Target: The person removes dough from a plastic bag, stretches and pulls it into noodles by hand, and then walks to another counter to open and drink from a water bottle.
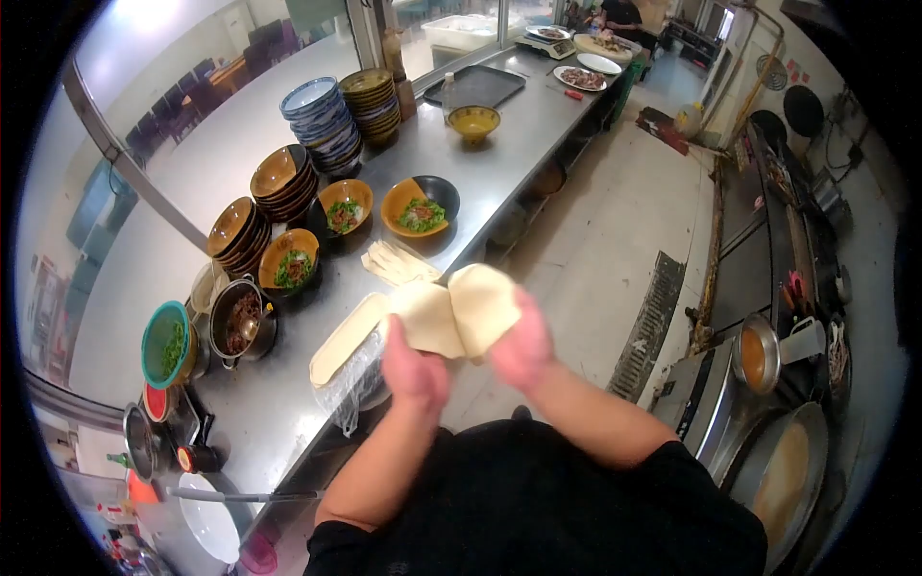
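Observation:
A pale, wide sheet of dough (423,315) is held up between my two hands over the counter's front edge, with a fold or crease near its middle. My left hand (416,372) grips its left part, thumb up. My right hand (523,348), a little blurred, grips the right end. Just left of the sheet, a flat oblong slab of dough (346,341) lies on the counter, with clear plastic wrap (351,384) beside and under it. Behind the held sheet lies a bunch of flat dough strips (392,259).
Three bowls with chopped greens, including a two-tone bowl (444,197), stand behind the dough on the steel counter (279,408). Stacked bowls (322,120), a meat pot (229,300) and a green basin (154,336) line the left. A wok (802,432) stands right. Another person (622,13) is far back.

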A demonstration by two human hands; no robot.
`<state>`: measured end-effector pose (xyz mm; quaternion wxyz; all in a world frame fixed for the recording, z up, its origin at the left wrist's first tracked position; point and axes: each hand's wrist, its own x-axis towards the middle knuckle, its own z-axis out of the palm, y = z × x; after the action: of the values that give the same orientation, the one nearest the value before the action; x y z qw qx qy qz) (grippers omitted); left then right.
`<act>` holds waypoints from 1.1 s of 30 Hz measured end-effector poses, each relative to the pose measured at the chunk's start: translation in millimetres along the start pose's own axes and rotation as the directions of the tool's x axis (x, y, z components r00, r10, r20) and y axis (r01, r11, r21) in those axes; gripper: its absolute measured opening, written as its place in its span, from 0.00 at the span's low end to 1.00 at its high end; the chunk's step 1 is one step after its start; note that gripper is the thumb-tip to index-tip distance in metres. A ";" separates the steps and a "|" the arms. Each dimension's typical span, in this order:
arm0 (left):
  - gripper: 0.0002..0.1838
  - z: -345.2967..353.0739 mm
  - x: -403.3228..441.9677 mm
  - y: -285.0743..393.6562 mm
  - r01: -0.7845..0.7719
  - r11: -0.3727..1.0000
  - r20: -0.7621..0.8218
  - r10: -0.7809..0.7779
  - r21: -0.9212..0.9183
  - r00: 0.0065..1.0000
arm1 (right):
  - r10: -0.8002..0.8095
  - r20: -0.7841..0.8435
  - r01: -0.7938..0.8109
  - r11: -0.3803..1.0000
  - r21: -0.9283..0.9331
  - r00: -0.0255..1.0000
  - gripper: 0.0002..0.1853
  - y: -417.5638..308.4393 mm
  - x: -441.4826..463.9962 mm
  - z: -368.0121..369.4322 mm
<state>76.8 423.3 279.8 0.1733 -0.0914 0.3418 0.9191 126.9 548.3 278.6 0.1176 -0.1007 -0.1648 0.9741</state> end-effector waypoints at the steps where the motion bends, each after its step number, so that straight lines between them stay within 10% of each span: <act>1: 0.27 -3.6 6.7 13.6 0.006 0.999 -0.010 -0.007 -0.051 1.000 | 0.022 -0.007 -0.021 0.996 0.084 1.000 0.25 -15.8 5.4 -13.8; 15: 0.22 9.4 11.5 31.8 -0.303 0.952 0.014 0.303 0.043 0.953 | -0.307 -0.064 0.301 0.950 -0.083 0.950 0.23 -55.1 -2.8 -12.9; 20: 0.23 13.1 -4.8 -6.5 -0.253 0.826 0.136 0.213 0.504 0.968 | -0.296 0.024 0.274 0.845 -0.459 0.955 0.24 -4.8 -12.6 -2.6; 24: 0.27 19.0 -16.3 -33.6 -0.299 0.875 0.438 0.114 0.381 0.892 | -0.001 0.054 0.033 0.804 -0.594 0.999 0.28 24.5 -23.2 13.5; 31: 0.32 -15.4 8.4 -45.4 0.059 0.976 0.513 -0.162 0.211 0.843 | -0.093 0.226 0.224 0.709 -0.668 0.970 0.28 29.3 -10.4 11.2; 32: 0.30 3.9 9.7 -32.5 -0.546 0.739 0.718 0.123 0.395 0.686 | -0.096 0.095 0.133 0.808 -0.574 0.991 0.27 25.9 -3.8 17.2; 33: 0.30 1.6 7.2 -30.5 -0.544 0.739 0.712 0.127 0.396 0.691 | -0.078 -0.038 0.052 0.889 -0.456 0.996 0.27 22.4 2.7 23.1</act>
<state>81.7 447.7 260.7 0.1172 0.3541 0.5349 0.7581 114.5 521.6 291.9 0.1277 -0.1467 -0.3878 0.9010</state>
